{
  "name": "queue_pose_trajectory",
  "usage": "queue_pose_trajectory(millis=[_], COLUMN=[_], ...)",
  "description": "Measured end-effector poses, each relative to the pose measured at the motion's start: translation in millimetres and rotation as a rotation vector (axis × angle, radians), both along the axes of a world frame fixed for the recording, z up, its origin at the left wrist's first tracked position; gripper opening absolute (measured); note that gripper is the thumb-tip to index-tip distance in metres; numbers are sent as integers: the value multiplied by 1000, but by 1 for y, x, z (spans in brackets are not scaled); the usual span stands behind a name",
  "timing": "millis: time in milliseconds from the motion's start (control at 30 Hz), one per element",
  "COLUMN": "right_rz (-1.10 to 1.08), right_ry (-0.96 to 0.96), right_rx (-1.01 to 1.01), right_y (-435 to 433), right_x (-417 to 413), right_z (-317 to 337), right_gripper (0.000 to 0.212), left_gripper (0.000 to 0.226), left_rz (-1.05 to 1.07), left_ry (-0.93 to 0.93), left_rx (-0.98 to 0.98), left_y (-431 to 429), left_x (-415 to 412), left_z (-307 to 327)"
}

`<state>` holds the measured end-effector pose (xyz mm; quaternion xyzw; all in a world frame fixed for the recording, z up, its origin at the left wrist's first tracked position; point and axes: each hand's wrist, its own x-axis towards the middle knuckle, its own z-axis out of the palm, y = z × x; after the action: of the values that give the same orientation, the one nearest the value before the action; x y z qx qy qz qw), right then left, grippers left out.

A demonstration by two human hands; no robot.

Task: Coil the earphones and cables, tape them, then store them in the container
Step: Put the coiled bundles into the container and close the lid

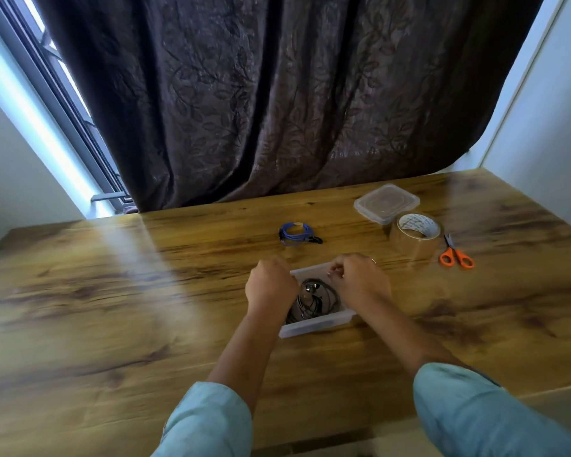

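Frame's a bit blurry around the hands, so take this loosely. Both hands sit over the container in the lower middle of the frame. The left hand is at its left edge with the fingers curled under and out of sight, so I can't tell if it's gripping anything. The right hand is at the far right corner, fingers bunched together, but whether it's pinching something is too smeared to say. Between them, inside the container, is a dark tangle of earphones, partly covered by both hands; the near wall hides the bottom of it.

A coiled blue cable lies on the table just above the hands, apart from the container. To the right of the frame: a clear lid, a tape roll touching it, and orange scissors beside that.

The table is glossy wood grain. A dark patterned curtain fills the top, with a window strip upper left. Light blue sleeves are cut off at the bottom.
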<state>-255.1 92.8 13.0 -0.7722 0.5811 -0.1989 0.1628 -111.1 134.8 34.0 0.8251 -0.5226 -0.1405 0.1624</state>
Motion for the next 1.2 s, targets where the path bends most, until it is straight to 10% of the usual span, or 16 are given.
queue_pose_trajectory(millis=[200,767,1200], right_rz=[-17,29,-128], right_ry=[-289,-206,-759], right_rx=[180,426,717], right_y=[-52,-168,-151], right_x=[0,63,56], right_z=[6,-36,-15], right_gripper=[12,27,7], left_gripper=[24,25,11], left_rz=[129,312,367], left_ry=[276,335,1014], left_rx=[-75,130,-76], left_y=[-37,-169,-157], left_x=[25,54,51], left_z=[-5,-49,-44])
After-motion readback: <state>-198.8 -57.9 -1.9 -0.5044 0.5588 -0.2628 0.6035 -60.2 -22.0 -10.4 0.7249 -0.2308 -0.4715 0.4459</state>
